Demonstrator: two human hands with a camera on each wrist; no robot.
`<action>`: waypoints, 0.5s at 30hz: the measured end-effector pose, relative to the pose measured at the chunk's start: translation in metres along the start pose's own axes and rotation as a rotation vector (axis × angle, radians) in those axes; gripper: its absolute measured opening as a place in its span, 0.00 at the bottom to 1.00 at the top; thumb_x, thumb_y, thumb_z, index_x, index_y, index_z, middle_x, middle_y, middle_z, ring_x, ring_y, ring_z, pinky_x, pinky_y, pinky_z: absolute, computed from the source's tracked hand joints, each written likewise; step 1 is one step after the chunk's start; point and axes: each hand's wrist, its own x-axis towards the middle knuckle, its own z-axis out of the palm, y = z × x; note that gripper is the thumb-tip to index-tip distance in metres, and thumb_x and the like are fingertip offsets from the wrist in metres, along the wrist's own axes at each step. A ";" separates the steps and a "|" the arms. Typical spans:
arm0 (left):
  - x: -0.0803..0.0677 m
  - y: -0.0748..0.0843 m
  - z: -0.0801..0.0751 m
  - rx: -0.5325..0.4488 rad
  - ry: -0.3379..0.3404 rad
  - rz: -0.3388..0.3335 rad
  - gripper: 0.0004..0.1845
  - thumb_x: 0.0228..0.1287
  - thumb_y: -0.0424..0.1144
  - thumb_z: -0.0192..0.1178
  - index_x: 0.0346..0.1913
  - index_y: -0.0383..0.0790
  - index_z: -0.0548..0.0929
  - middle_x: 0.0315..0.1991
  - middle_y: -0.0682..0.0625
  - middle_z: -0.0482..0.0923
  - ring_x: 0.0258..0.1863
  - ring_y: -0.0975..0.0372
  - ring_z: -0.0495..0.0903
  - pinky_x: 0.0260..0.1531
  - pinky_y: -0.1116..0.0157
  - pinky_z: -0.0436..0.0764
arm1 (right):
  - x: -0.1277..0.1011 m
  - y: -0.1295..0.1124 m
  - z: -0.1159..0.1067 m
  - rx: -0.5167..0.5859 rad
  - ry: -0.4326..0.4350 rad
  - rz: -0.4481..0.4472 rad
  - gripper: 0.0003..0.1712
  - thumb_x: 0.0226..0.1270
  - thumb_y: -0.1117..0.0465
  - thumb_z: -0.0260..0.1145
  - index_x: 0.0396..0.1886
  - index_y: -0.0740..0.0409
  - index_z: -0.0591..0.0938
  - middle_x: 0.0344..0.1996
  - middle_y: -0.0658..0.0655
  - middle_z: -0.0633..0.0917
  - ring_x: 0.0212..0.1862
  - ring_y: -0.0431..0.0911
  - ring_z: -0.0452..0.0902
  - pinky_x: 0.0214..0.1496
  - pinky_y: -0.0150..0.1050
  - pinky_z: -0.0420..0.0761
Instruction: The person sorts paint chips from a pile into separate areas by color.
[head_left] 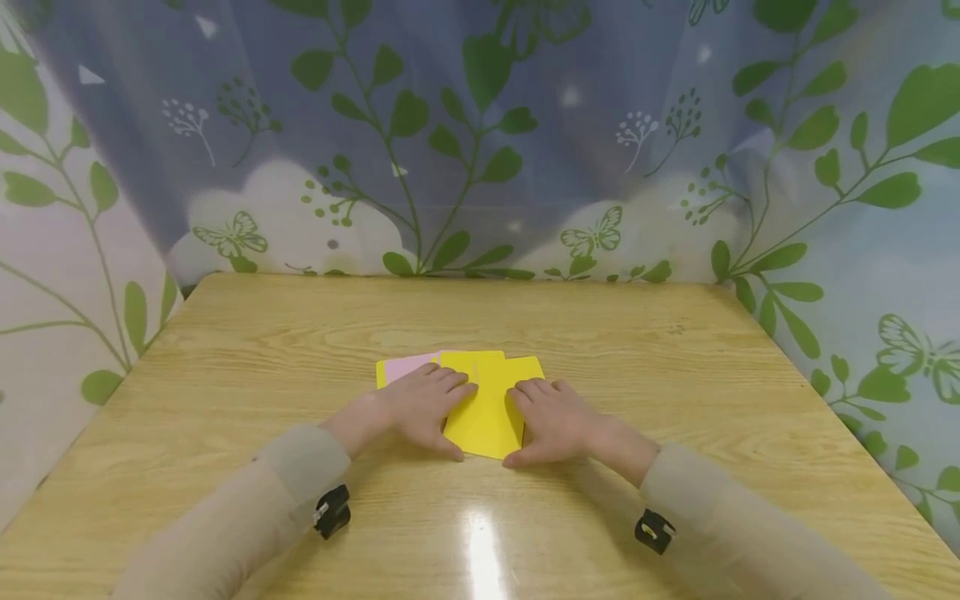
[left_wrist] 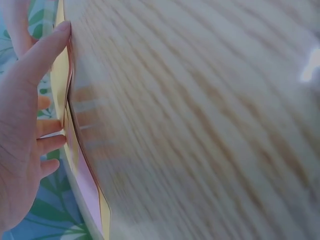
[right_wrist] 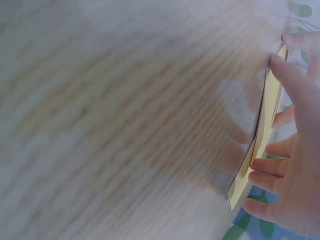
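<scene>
Several overlapping flat yellow cards lie on the table in the head view, with the foremost card (head_left: 487, 417) between my two hands. At the left, a card with a pink panel (head_left: 405, 367) and a yellow border shows from under my left hand (head_left: 427, 404). Those fingers rest over the cards, with the thumb at the front card's near left corner. My right hand (head_left: 558, 417) lies over the right side, its fingers fairly straight and its thumb by the near right corner. In the right wrist view the yellow card (right_wrist: 270, 95) appears edge-on beside the fingers.
The wooden table (head_left: 637, 333) has a glossy top with a bright reflection near its front. Behind it and at both sides hangs a curtain (head_left: 420, 108) patterned with leaves and butterflies. A dark wrist device (head_left: 332, 511) sits by the left sleeve, another (head_left: 655, 531) by the right.
</scene>
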 end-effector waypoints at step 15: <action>0.003 -0.001 0.001 0.005 0.032 0.043 0.47 0.51 0.72 0.51 0.65 0.40 0.66 0.57 0.46 0.71 0.56 0.54 0.68 0.61 0.57 0.59 | 0.002 -0.004 -0.004 0.036 -0.023 -0.004 0.53 0.52 0.29 0.59 0.65 0.65 0.63 0.61 0.62 0.68 0.61 0.54 0.63 0.56 0.52 0.69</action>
